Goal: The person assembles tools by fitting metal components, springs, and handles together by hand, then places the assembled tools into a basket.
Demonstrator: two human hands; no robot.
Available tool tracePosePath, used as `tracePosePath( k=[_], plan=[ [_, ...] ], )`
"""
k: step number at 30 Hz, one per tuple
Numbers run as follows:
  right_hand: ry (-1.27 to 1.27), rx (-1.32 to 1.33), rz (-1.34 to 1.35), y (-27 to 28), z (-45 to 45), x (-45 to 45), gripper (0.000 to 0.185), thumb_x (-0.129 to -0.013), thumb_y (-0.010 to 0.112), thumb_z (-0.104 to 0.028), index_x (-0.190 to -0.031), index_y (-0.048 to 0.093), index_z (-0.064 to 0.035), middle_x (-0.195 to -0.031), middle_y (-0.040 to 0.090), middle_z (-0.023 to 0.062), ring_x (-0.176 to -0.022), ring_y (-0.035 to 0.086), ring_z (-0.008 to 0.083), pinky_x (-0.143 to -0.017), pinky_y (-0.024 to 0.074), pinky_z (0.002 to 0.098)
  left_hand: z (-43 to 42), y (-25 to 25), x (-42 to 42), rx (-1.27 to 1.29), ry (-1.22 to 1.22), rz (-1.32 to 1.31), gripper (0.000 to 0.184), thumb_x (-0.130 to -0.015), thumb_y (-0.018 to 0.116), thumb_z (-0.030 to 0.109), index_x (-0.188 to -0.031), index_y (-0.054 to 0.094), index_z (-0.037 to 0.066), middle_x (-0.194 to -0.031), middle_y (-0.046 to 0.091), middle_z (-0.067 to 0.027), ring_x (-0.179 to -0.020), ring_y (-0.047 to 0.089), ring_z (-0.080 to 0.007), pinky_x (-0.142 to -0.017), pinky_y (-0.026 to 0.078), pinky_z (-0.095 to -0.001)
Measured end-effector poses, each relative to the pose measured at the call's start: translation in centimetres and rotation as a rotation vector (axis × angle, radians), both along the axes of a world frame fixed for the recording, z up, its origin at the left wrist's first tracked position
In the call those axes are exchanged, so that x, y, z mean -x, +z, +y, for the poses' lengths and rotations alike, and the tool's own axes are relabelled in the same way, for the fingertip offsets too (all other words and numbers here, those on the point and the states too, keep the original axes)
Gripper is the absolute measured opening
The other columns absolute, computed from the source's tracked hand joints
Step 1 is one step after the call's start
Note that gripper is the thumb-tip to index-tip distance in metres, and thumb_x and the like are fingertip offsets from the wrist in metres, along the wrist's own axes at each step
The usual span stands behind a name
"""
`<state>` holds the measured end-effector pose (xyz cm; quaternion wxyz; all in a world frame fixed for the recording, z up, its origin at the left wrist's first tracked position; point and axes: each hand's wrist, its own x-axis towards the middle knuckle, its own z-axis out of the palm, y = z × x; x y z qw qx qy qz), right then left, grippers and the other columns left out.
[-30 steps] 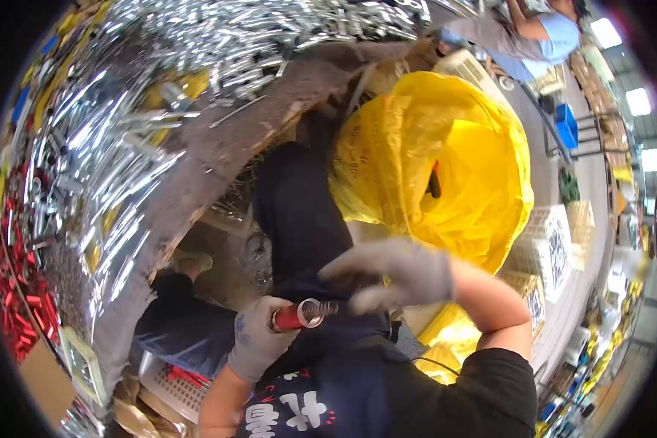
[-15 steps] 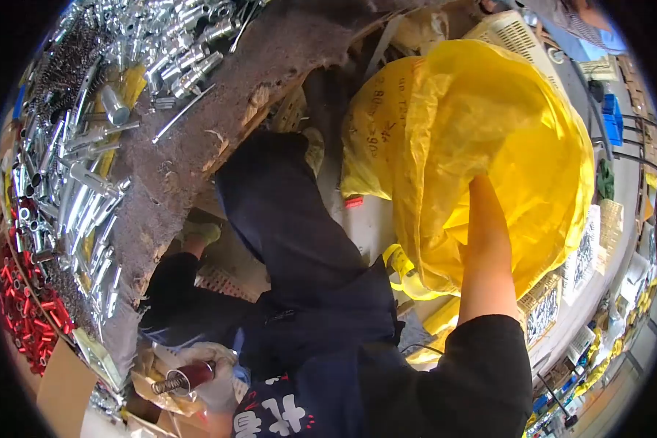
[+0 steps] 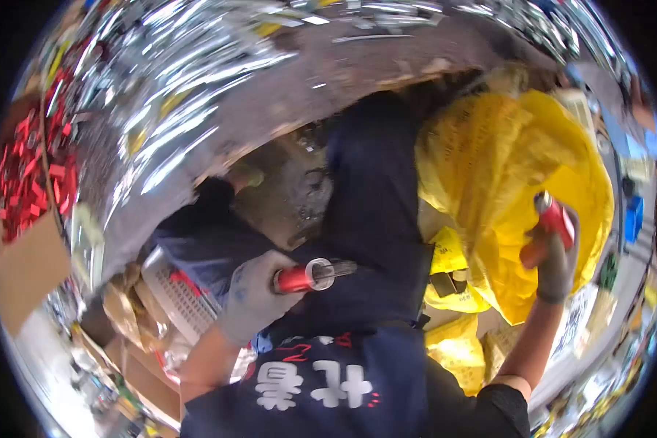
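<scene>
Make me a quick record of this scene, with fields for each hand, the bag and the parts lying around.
Left hand: gloved, holding a red tube
Tube end: a thin metal piece sticks out, blurred
Right hand: gloved, gripping a red piece with a silver tip
Bag: yellow bag, open, behind the right hand in view
Loose red parts: heaped at far left
Loose metal parts: spread across the top left, blurred

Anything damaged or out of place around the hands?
The worktable edge looks ragged, uneven rather than clean-cut, though blur hides detail. Otherwise nothing stands out: the left hand holds a red tube with a blurred metal piece protruding, the right hand a silver-tipped red piece.
</scene>
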<state>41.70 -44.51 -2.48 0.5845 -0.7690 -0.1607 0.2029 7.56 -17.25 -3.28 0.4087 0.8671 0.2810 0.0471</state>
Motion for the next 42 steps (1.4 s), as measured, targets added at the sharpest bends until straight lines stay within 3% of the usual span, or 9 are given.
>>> tracePosePath(
  k=[3, 7, 12, 14, 20, 24, 26, 34, 42],
  plan=[
    [0.563, 0.067, -0.274, 3.7, 5.9, 6.1, 0.050, -0.059, 0.064, 0.001, -0.109, 0.059, 0.0015, -0.097, 0.065, 0.0118, -0.077, 0.065, 0.0198, -0.076, 0.0523, 0.0290, 0.4, 1.0, 2.7, 0.067, -0.022, 0.043, 0.030, -0.065, 0.079, 0.013, -0.087, 0.058, 0.008, -0.071, 0.060, -0.0107, -0.067, 0.062, -0.0311, -0.059, 0.047, -0.0395],
    [1.235, 0.000, -0.327, 6.1, 17.1, 11.3, 0.056, -0.058, 0.087, -0.016, -0.107, 0.065, -0.0043, -0.095, 0.069, 0.0105, -0.076, 0.068, 0.0280, -0.066, 0.0532, 0.0341, 1.1, 1.9, 6.6, 0.059, 0.009, 0.088, 0.028, -0.072, 0.076, 0.022, -0.087, 0.058, 0.007, -0.069, 0.060, -0.0114, -0.066, 0.061, -0.0310, -0.059, 0.046, -0.0396],
    [1.638, -0.093, -0.767, 7.8, 24.1, 15.5, 0.050, -0.053, 0.082, -0.021, -0.100, 0.068, -0.0129, -0.078, 0.060, 0.0002, -0.070, 0.060, 0.0218, -0.076, 0.0506, 0.0378, 3.3, 3.6, 9.5, 0.458, -0.092, 0.259, 0.033, -0.072, 0.080, 0.026, -0.086, 0.059, 0.005, -0.070, 0.061, -0.0120, -0.066, 0.063, -0.0263, -0.059, 0.047, -0.0350],
    [1.638, -0.295, -1.109, 8.0, 25.9, 17.6, 0.040, -0.050, 0.075, -0.025, -0.090, 0.069, -0.0188, -0.071, 0.049, -0.0050, -0.073, 0.053, 0.0159, -0.086, 0.0465, 0.0443, 4.0, 3.3, 10.5, 0.617, -0.165, 0.235, 0.035, -0.073, 0.079, 0.030, -0.086, 0.060, 0.004, -0.068, 0.061, -0.0102, -0.064, 0.062, -0.0218, -0.059, 0.046, -0.0338],
    [1.552, -0.506, -1.335, 10.3, 26.9, 20.8, 0.023, -0.055, 0.070, -0.022, -0.078, 0.067, -0.0221, -0.076, 0.055, -0.0071, -0.078, 0.053, 0.0116, -0.086, 0.0440, 0.0523, 6.2, 2.7, 11.8, 1.017, -0.434, 0.123, 0.032, -0.080, 0.075, 0.032, -0.084, 0.062, 0.003, -0.066, 0.057, 0.0007, -0.063, 0.052, -0.0062, -0.056, 0.043, -0.0276],
    [1.382, -1.677, -1.611, 9.9, 34.3, 22.5, 0.018, -0.054, 0.071, -0.029, -0.067, 0.063, -0.0200, -0.067, 0.055, -0.0091, -0.071, 0.055, 0.0054, -0.074, 0.0416, 0.0400, 6.1, 1.7, 12.1, 1.252, -0.498, -0.001, 0.030, -0.080, 0.074, 0.030, -0.084, 0.062, 0.003, -0.066, 0.058, 0.0006, -0.062, 0.053, -0.0057, -0.056, 0.042, -0.0268],
    [1.360, -1.181, -1.655, 10.1, 30.7, 21.9, 0.019, -0.052, 0.070, -0.031, -0.064, 0.061, -0.0195, -0.064, 0.054, -0.0087, -0.071, 0.054, 0.0073, -0.073, 0.0414, 0.0381, 6.1, 2.1, 12.1, 1.285, -0.505, 0.028, 0.032, -0.080, 0.074, 0.031, -0.086, 0.062, 0.002, -0.065, 0.059, -0.0014, -0.061, 0.054, -0.0080, -0.056, 0.043, -0.0279],
    [1.610, -0.434, -1.111, 10.4, 28.2, 20.0, 0.040, -0.057, 0.073, -0.024, -0.094, 0.066, -0.0114, -0.074, 0.054, -0.0002, -0.069, 0.056, 0.0194, -0.062, 0.0531, 0.0348, 5.9, 7.6, 13.2, 0.296, -0.090, 0.123, 0.029, -0.077, 0.068, 0.028, -0.094, 0.062, 0.005, -0.078, 0.066, -0.0155, -0.078, 0.065, -0.0339, -0.069, 0.050, -0.0420],
    [1.495, -0.355, -0.992, 7.5, 26.4, 19.0, 0.042, -0.060, 0.077, -0.020, -0.099, 0.066, -0.0119, -0.074, 0.057, 0.0022, -0.066, 0.059, 0.0239, -0.064, 0.0480, 0.0373, 4.7, 7.3, 12.1, -0.379, 0.043, 0.184, 0.029, -0.065, 0.074, 0.015, -0.091, 0.062, 0.011, -0.068, 0.061, -0.0079, -0.066, 0.063, -0.0290, -0.060, 0.049, -0.0396]
  ],
)
